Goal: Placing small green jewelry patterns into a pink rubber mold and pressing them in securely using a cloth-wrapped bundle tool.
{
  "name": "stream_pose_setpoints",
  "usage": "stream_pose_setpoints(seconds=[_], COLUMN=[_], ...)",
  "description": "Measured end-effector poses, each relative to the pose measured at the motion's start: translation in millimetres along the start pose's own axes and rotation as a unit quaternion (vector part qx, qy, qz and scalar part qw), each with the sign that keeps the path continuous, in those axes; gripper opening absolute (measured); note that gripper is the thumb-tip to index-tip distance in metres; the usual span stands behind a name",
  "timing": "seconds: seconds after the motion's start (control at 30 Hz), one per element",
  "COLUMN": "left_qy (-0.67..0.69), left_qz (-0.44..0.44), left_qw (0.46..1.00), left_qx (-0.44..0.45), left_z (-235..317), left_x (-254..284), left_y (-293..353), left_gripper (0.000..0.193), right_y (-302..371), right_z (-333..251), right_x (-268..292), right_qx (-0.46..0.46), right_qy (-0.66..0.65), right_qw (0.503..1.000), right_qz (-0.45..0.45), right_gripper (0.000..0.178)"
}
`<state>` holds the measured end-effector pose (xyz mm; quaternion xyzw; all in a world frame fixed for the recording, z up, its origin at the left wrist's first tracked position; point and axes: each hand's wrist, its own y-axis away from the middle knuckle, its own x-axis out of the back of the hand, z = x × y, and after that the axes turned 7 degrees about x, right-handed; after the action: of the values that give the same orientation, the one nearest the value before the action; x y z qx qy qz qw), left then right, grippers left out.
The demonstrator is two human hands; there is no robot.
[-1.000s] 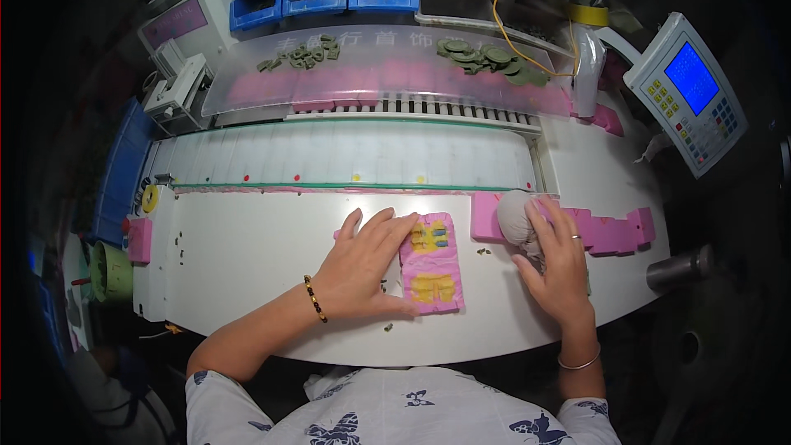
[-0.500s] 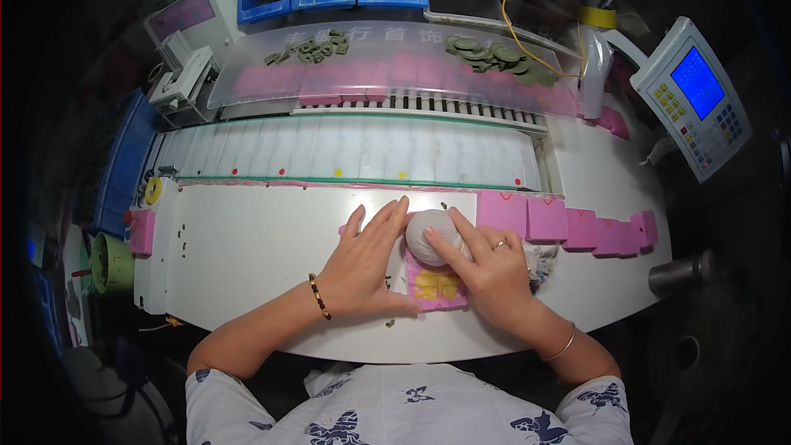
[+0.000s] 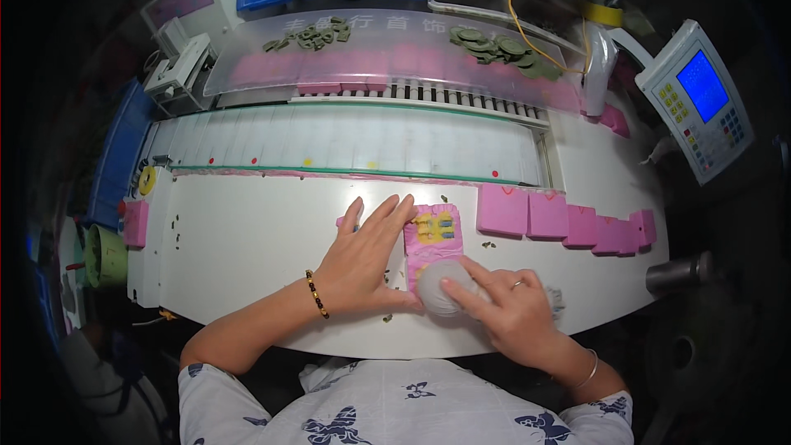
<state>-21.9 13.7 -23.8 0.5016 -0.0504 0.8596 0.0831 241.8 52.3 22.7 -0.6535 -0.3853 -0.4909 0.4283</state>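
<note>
A pink rectangular slab (image 3: pixel 422 251) lies on the white table in front of me. Its far half shows yellow patches and small blue-grey recesses. My right hand (image 3: pixel 517 313) grips a pale grey-white round pouch (image 3: pixel 442 288), pressed over the slab's near end, which it hides. My left hand (image 3: pixel 362 259) braces the slab's left edge, its fingers stretched toward the far corner and its thumb near the close corner. A small pink piece (image 3: pixel 340 221) shows partly behind the left fingers.
Pink blocks (image 3: pixel 503 211) stand in a row to the right. Beyond lies a long pale conveyor (image 3: pixel 346 142). A clear sheet (image 3: pixel 395 49) bears green pieces (image 3: pixel 498 48). A control panel (image 3: pixel 700 99) and metal cylinder (image 3: pixel 680 272) stand right. Dark crumbs (image 3: pixel 489 245) dot the table.
My right hand has drawn the round pouch from the slab's far end to its near end, uncovering the far half. My left hand has stayed nearly in place.
</note>
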Motion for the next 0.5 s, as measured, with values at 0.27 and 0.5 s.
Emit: stream_pose_setpoints(seconds=[0.27,0.5], left_qy=[0.015,0.037], left_qz=[0.011,0.012], left_qw=[1.000,0.999], left_qx=[-0.001,0.003], left_z=[-4.7,-2.4], left_x=[-5.1,-5.9], left_y=[2.4,4.7], left_gripper=[0.129,0.126], right_y=[-2.7,8.1], right_z=[-4.2,20.3], right_x=[13.4,12.1], right_qx=[-0.097,-0.069], right_qy=[0.114,0.056], right_qw=[0.980,0.995], right_qz=[0.133,0.050], right_gripper=[0.055,0.062])
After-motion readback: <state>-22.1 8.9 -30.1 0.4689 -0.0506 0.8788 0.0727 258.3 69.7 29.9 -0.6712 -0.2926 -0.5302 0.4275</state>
